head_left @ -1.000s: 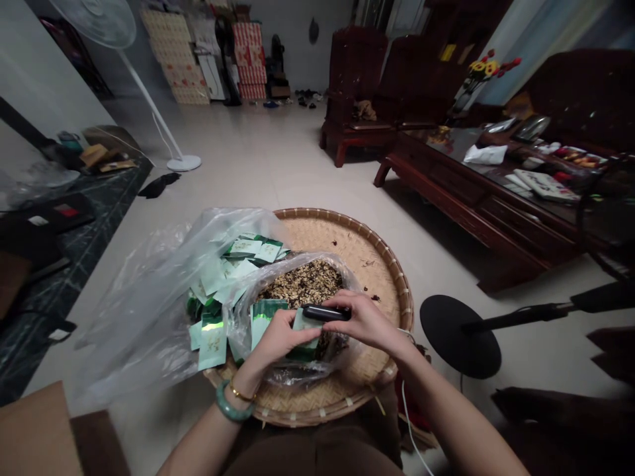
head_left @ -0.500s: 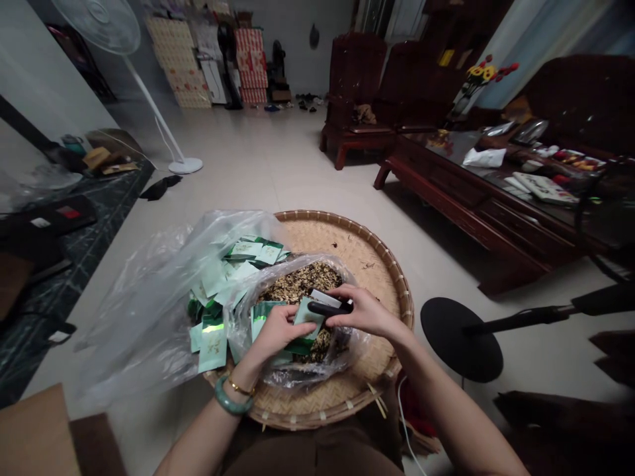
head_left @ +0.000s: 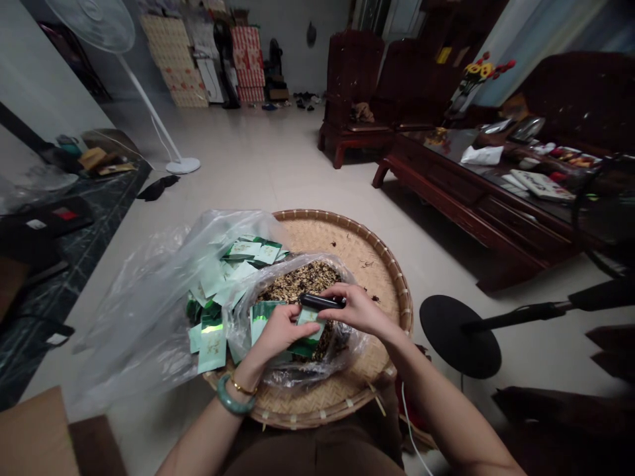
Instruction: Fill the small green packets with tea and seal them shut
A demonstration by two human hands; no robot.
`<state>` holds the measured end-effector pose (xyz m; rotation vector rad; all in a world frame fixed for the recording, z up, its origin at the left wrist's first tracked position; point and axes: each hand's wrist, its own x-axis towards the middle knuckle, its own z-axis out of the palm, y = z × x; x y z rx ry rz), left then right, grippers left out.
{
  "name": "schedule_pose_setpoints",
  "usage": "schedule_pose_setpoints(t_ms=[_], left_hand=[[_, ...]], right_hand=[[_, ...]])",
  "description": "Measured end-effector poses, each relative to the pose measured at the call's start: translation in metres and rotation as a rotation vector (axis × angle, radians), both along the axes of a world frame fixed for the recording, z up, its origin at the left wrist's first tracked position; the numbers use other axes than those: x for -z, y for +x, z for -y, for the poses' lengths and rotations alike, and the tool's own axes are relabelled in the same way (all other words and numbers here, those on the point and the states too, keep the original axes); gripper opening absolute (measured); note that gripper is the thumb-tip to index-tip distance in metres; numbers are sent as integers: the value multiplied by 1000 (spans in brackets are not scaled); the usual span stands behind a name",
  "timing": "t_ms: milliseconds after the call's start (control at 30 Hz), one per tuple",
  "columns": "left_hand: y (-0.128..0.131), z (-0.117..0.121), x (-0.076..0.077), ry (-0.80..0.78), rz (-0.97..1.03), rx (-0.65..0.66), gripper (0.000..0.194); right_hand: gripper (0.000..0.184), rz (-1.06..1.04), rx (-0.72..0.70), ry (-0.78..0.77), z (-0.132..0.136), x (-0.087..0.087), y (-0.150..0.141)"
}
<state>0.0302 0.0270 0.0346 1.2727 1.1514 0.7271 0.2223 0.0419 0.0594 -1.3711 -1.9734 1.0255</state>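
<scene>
My left hand pinches a pale green sachet between thumb and fingers, above an open clear plastic bag of loose dark and tan grainy mix. A small black handheld bag sealer lies across the sachet's top edge, with my right hand closed around its right end. Another sachet stands inside the bag, partly behind my left fingers. To the left, more green sachets spill from a large clear plastic bag.
Both bags rest on a round woven bamboo tray. The round base of a black stand is on the floor at right, near a dark wooden table. A white fan stands at far left; a cardboard box is near left.
The sealer's two parts, spread apart before, are now pressed together over the sachet's top edge. My right hand has shifted slightly up and left; my left hand has barely moved.
</scene>
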Motion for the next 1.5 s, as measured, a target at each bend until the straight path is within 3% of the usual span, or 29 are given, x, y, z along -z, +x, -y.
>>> schedule_pose_setpoints(t_ms=[133,300,467,700,933,1033,1100,1300,1400,1500], left_hand=[[-1,1,2,17,12,20,19],[-5,1,6,-22,23,9,24],[-5,1,6,-23,22,2,25],[-1,2,3,-31,-18,-2,21],[-3,0,2,5,-63,27,23],[-2,0,3,0,-82,28,23],[-3,0,3,-1,-85,39,22],[-11,-4,7,60,-170,114,20],[-18,-7,12,57,-141,79,25],[-21,-8,16,-13,-22,6,38]], right_hand=[[47,-41,12,-18,-1,7,9],[46,-133,114,-78,-3,12,24],[52,-144,-38,-112,2,3,22],[28,36,-120,23,10,-4,0],[35,-45,-92,-38,6,-1,4],[30,-34,-99,-49,6,3,3],[29,-65,-90,-98,5,6,2],[44,-305,-98,-450,0,16,19],[41,-210,-83,-394,-2,23,37],[36,36,-73,-225,-1,37,52]])
